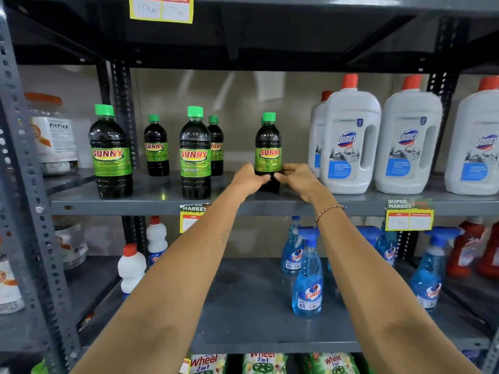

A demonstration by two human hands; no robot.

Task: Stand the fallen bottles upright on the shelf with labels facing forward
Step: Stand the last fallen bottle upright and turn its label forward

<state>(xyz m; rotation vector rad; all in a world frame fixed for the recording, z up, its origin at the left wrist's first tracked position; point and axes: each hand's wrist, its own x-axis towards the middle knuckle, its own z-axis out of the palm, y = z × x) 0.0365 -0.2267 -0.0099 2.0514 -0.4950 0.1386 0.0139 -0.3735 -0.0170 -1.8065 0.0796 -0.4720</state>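
Several dark Sunny bottles with green caps stand upright on the grey middle shelf (151,205). The rightmost Sunny bottle (268,147) stands upright with its green label facing me, another green cap just showing behind it. My left hand (249,179) and my right hand (299,179) wrap its base from either side, fingertips nearly meeting in front. Two larger Sunny bottles (110,152) (195,153) stand near the front edge, and two smaller ones (156,145) (216,145) stand behind them, all labels forward.
White Domex jugs (351,136) with red caps stand close to the right of the held bottle. A fitfizz jar (52,133) sits far left behind the upright post. Blue Colin spray bottles (307,273) and white bottles (131,268) stand on the lower shelf.
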